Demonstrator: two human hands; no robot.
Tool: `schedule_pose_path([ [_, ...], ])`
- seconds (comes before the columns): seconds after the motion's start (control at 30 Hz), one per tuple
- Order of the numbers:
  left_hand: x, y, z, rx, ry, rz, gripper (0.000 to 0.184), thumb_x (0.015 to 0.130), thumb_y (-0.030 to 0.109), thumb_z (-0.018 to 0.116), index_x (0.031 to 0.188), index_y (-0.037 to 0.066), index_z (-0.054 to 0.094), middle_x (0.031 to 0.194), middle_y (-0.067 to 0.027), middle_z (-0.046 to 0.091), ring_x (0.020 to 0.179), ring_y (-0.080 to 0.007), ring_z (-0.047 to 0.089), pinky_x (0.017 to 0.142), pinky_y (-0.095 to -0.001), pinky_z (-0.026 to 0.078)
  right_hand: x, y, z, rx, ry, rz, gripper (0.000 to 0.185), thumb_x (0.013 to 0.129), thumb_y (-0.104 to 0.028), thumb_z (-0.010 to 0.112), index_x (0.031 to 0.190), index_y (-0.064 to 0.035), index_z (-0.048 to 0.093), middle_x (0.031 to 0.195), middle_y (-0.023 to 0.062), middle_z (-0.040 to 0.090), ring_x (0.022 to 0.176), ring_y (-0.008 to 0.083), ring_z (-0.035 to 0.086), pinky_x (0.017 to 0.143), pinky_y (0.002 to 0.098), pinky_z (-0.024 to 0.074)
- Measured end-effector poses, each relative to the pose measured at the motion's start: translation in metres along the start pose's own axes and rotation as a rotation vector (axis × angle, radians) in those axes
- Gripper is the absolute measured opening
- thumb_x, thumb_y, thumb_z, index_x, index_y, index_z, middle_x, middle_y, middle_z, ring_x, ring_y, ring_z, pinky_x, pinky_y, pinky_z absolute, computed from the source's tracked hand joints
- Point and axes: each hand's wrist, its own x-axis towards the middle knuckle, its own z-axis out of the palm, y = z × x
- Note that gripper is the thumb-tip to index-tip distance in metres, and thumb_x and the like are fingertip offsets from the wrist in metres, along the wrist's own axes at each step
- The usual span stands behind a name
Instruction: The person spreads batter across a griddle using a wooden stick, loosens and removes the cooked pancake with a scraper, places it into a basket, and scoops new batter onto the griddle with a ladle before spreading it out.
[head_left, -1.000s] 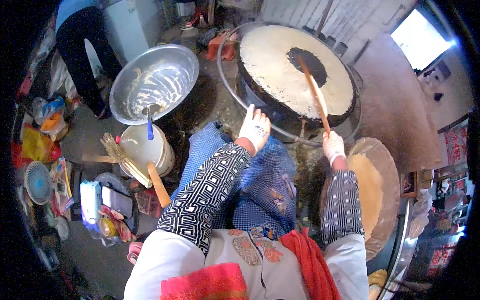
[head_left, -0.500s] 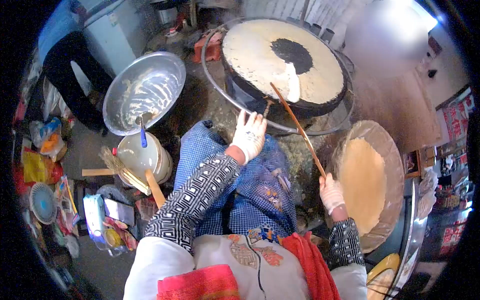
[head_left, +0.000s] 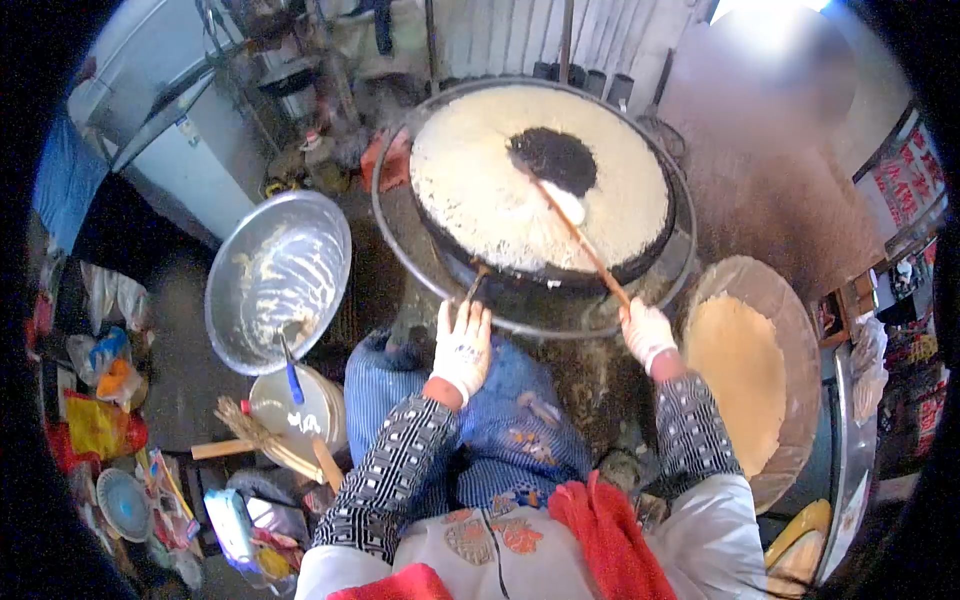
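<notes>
My right hand (head_left: 646,335), in a pale glove, is closed round the near end of a long wooden stick (head_left: 583,240). Its far end reaches over a big round griddle (head_left: 557,160), next to a thick white streak of batter (head_left: 568,206). A wide ring of pale batter (head_left: 460,150) covers the griddle around a dark bare middle. My left hand (head_left: 463,350), also gloved, has its fingers stretched out at the metal rail (head_left: 385,225) encircling the griddle. Just beyond those fingertips, a short handle-like piece (head_left: 479,278) sticks out by the griddle's near edge.
To the left, a metal basin (head_left: 225,300) smeared with batter holds a blue-handled tool (head_left: 293,380). Below it are a bucket (head_left: 335,390) and a straw brush (head_left: 245,425). A round tray (head_left: 795,400) with a tan flat pancake (head_left: 740,380) lies right. A person's blue sleeve (head_left: 68,185) shows far left.
My right hand has moved forward to the rail, pushing the stick's tip farther in toward the griddle's dark middle. The white streak has shifted inward too. My left hand stays at the rail; the view has tilted.
</notes>
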Motion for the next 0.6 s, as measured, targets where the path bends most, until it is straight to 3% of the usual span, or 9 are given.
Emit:
schedule_pose_path([
  [0.13, 0.005, 0.002, -0.014, -0.067, 0.029, -0.022, 0.046, 0.088, 0.014, 0.045, 0.131, 0.0, 0.05, 0.138, -0.0172, 0.05, 0.132, -0.0312, 0.042, 0.115, -0.0598, 0.016, -0.019, 0.028, 0.024, 0.508, -0.22, 0.013, 0.033, 0.096, -0.037, 0.047, 0.096, -0.0057, 0.059, 0.074, 0.0208, 0.067, 0.067, 0.0378, 0.065, 0.063, 0.0494, 0.0523],
  [0.2, 0.006, 0.001, -0.014, -0.076, 0.055, -0.011, 0.049, 0.086, 0.018, 0.052, 0.131, -0.001, 0.049, 0.137, -0.0178, 0.05, 0.131, -0.0333, 0.042, 0.113, -0.0629, 0.015, -0.01, 0.029, 0.001, 0.046, -0.11, 0.02, 0.032, 0.095, -0.035, 0.048, 0.092, -0.0059, 0.061, 0.073, 0.0207, 0.066, 0.068, 0.0371, 0.066, 0.062, 0.0492, 0.0521],
  [0.33, -0.001, -0.01, -0.013, -0.051, 0.029, -0.019, 0.053, 0.085, 0.024, 0.056, 0.13, -0.002, 0.049, 0.139, -0.0199, 0.048, 0.133, -0.0375, 0.038, 0.112, -0.0673, 0.01, 0.007, 0.041, -0.016, 0.268, -0.158, 0.051, 0.028, 0.096, -0.03, 0.046, 0.099, -0.0055, 0.058, 0.081, 0.0226, 0.067, 0.073, 0.0386, 0.067, 0.068, 0.0522, 0.0519],
  [0.4, 0.004, -0.009, -0.02, -0.089, -0.005, -0.084, 0.053, 0.084, 0.027, 0.057, 0.129, -0.001, 0.051, 0.139, -0.0195, 0.048, 0.133, -0.0376, 0.038, 0.112, -0.0676, 0.01, 0.001, 0.017, -0.033, 0.138, -0.167, -0.003, 0.025, 0.096, -0.029, 0.044, 0.098, -0.007, 0.057, 0.08, 0.0213, 0.068, 0.074, 0.0407, 0.066, 0.067, 0.0513, 0.0521],
  [0.47, 0.01, 0.007, -0.038, -0.189, -0.004, -0.003, 0.053, 0.084, 0.029, 0.058, 0.128, 0.0, 0.053, 0.137, -0.0189, 0.049, 0.134, -0.0372, 0.037, 0.112, -0.0673, 0.01, -0.001, 0.025, -0.01, 0.299, -0.17, -0.024, 0.028, 0.097, -0.031, 0.042, 0.097, -0.0055, 0.056, 0.079, 0.0203, 0.068, 0.075, 0.0405, 0.066, 0.068, 0.0509, 0.053],
  [0.53, 0.009, 0.026, -0.042, -0.226, -0.075, 0.068, 0.054, 0.085, 0.031, 0.057, 0.128, 0.0, 0.053, 0.137, -0.0182, 0.05, 0.135, -0.0358, 0.037, 0.113, -0.0643, 0.011, 0.006, 0.029, -0.028, 0.077, -0.185, 0.124, 0.031, 0.098, -0.032, 0.041, 0.096, -0.0038, 0.056, 0.079, 0.0201, 0.068, 0.077, 0.0392, 0.067, 0.068, 0.0504, 0.0533],
  [0.6, 0.004, 0.036, -0.034, -0.144, -0.053, 0.015, 0.056, 0.085, 0.031, 0.057, 0.13, -0.002, 0.051, 0.138, -0.019, 0.049, 0.135, -0.0356, 0.037, 0.113, -0.0636, 0.012, 0.017, 0.031, -0.034, 0.026, -0.137, 0.115, 0.03, 0.097, -0.031, 0.044, 0.095, -0.0035, 0.056, 0.08, 0.022, 0.068, 0.074, 0.0387, 0.067, 0.068, 0.05, 0.0531],
])
